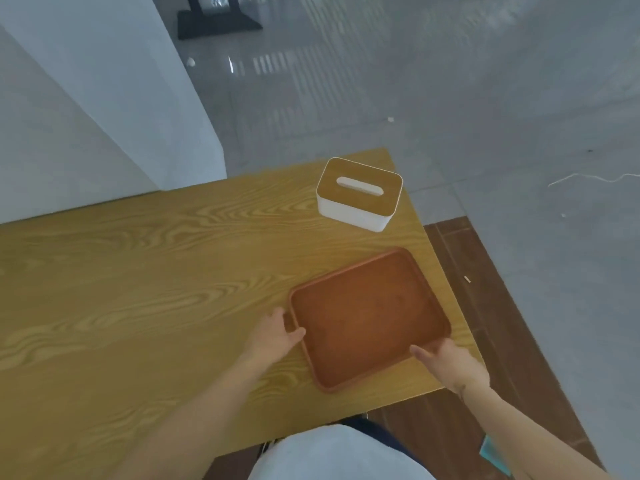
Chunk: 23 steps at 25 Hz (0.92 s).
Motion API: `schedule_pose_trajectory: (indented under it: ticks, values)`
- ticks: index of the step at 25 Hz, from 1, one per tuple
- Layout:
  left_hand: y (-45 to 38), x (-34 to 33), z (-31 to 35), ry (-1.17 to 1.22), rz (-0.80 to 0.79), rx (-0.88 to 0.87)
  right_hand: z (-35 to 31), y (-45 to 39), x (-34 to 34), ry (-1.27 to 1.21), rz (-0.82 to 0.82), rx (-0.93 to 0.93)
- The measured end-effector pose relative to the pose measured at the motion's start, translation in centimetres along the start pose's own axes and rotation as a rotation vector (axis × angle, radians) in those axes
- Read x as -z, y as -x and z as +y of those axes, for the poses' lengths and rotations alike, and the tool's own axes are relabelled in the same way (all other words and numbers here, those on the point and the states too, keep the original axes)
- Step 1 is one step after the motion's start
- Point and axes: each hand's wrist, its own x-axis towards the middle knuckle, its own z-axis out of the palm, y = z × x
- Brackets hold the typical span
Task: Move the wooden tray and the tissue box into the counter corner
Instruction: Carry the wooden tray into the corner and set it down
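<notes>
A reddish-brown wooden tray [367, 317] lies flat and empty on the light wood counter [138, 271], near its right edge. My left hand [277, 336] grips the tray's left rim, thumb over the edge. At the near right corner my right hand [443, 362] holds the rim with the thumb inside. A white tissue box with a wooden lid and a slot [359, 194] stands beyond the tray at the counter's far right corner, apart from both hands.
A white wall and pillar [114, 109] border the counter's far left. Grey tiled floor [485, 98] lies beyond, dark wood flooring [485, 306] to the right. A white cable [588, 178] lies on the floor.
</notes>
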Motion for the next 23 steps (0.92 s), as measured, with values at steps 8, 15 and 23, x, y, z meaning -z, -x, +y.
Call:
schedule_pose_trajectory:
  ticks: [8,15,23]
  values:
    - [-0.2,-2.4,2.7,0.251,0.212,0.183,0.0,-2.3,-2.1,-0.615,-0.043,-0.176]
    - [1.6,-2.7,3.0,0.497,0.32,0.126,0.1,-1.4,-1.2,-1.17,-0.196,-0.136]
    - [7.4,0.3,2.2,0.775,0.547,0.037,-0.5,1.9,1.5,-1.214,-0.337,0.194]
